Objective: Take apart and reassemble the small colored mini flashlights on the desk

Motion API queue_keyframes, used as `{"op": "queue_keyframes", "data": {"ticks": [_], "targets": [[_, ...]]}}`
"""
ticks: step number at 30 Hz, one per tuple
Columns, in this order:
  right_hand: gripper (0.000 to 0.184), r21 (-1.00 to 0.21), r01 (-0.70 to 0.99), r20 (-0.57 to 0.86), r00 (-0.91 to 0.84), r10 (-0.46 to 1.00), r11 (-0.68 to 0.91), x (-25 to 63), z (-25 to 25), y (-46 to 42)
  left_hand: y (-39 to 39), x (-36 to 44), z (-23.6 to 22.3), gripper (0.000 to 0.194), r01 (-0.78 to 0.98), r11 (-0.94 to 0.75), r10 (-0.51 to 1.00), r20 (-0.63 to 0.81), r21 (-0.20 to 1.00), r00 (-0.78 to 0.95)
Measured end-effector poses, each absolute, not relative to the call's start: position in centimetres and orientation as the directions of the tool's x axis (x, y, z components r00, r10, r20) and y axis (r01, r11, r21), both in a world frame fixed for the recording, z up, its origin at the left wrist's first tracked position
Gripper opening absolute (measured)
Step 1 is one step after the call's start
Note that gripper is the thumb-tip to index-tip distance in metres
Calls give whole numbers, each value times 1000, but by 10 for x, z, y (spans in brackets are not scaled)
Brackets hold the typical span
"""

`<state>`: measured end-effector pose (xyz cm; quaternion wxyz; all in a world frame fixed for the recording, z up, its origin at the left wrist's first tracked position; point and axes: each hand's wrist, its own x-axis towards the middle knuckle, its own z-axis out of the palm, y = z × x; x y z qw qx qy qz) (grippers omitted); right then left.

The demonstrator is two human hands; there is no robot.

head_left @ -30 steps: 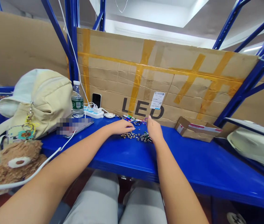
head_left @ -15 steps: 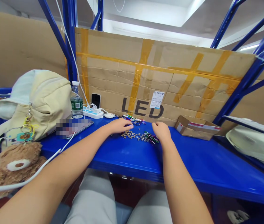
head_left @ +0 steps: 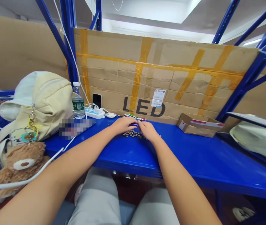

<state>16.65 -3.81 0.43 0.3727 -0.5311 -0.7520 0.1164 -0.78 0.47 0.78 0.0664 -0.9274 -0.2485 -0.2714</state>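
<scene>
Both hands meet over a scatter of small parts on the blue shelf (head_left: 194, 162). My left hand (head_left: 123, 124) has its fingers curled around a small purple piece (head_left: 134, 124). My right hand (head_left: 147, 130) touches the same piece from the right, fingers pinched; what it holds is too small to name. Below the hands lies a heap of small brass-coloured bits (head_left: 133, 134). Behind them, coloured clip-like pieces (head_left: 133, 117) lie against the cardboard wall.
A cream backpack (head_left: 41, 103) with a plush bear (head_left: 20, 162) sits at the left. A water bottle (head_left: 78, 101), a power strip (head_left: 95, 112), a phone (head_left: 97, 100) and a white cable (head_left: 29, 178) are nearby. A small cardboard box (head_left: 200, 125) lies at the right.
My right hand moved left from the coloured clips and now meets my left hand. The left hand stayed in place. The camera shifted slightly.
</scene>
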Motion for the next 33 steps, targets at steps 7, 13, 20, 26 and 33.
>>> {"op": "queue_keyframes", "data": {"ticks": [7,13,20,26,33], "targets": [[42,-621,680,413,-139,900,390,167,4,-36,2,-6,8,23,511,-859,398,575,-41,715],[34,-630,684,390,-129,912,367,166,5,-37,-2,-6,11,28,591,-802,482,495,-83,723],[35,-598,713,399,-131,908,366,166,4,-38,0,-5,11,45,643,-765,583,385,-36,715],[30,-534,761,412,-147,899,369,165,2,-36,-5,-4,11,38,620,-785,577,387,19,719],[33,-482,843,479,24,877,240,177,9,-36,2,-12,11,32,573,-813,571,325,101,754]]}}
